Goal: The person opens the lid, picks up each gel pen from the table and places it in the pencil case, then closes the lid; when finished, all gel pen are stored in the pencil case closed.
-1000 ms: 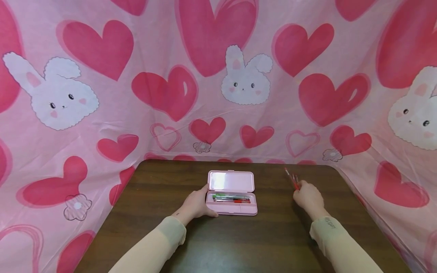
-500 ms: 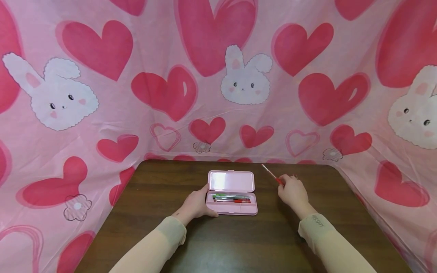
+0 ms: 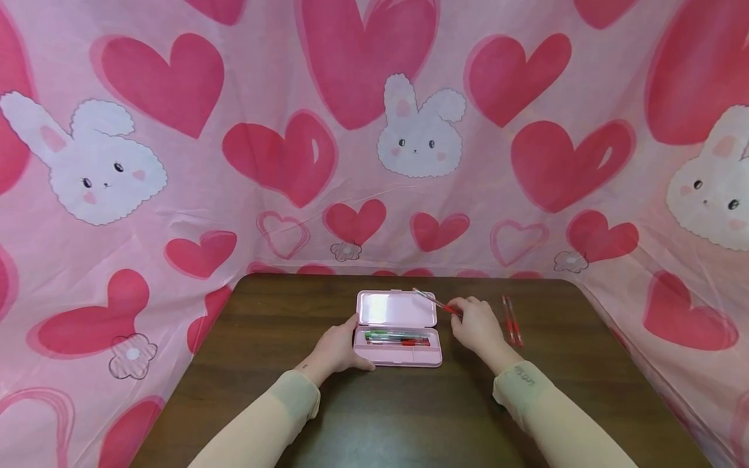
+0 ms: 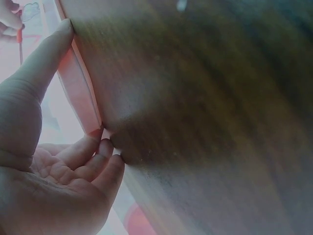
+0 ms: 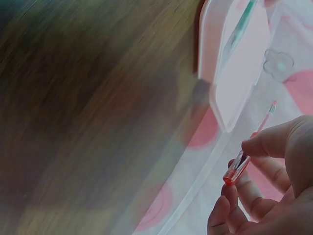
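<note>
A pink pencil case (image 3: 383, 355) lies on the table with its lid (image 3: 404, 313) folded back. Inside its rear compartment are several pens, among them a green pen (image 3: 379, 334) and a red pen (image 3: 414, 342). My left hand (image 3: 335, 350) grips the case's left end, thumb along the front side and fingers around the corner, as the left wrist view also shows. Between thumb and fingers, my right hand (image 3: 478, 326) pinches a clear-barrelled red pen (image 5: 237, 169). That pen is raised and tilted, its far end over the lid's right corner in the head view.
Two more red pens (image 3: 512, 322) lie side by side on the brown wooden table (image 3: 398, 416), right of my right hand. Pink cloth (image 3: 497, 188) with hearts and rabbits surrounds the table's back and sides.
My right hand has moved left with the red pen, from the table's right side to near the case lid. Two red pens on the table have come into sight. My left hand stays put.
</note>
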A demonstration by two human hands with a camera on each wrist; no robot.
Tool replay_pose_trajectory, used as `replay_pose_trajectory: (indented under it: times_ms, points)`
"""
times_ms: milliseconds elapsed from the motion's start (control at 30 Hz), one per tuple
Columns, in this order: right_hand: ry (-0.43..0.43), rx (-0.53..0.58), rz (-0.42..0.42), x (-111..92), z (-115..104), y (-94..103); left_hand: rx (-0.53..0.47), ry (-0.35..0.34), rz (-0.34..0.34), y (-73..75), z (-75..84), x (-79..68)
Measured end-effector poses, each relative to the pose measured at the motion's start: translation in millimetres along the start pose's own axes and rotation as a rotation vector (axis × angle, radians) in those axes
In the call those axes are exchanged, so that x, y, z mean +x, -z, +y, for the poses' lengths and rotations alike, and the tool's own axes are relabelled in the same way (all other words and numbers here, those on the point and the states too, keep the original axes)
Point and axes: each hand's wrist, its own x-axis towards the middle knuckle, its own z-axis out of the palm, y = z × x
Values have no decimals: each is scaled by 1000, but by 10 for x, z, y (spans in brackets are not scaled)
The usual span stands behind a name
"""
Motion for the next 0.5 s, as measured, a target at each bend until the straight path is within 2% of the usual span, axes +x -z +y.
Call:
replay_pose_trajectory:
  times_ms: [233,500]
  points:
    - [79,-9,-34,43,-201,-61,6,13,8,27,23,-8]
    - [122,-17,-109,31,-361,-154,2,9,-2,15,37,-22]
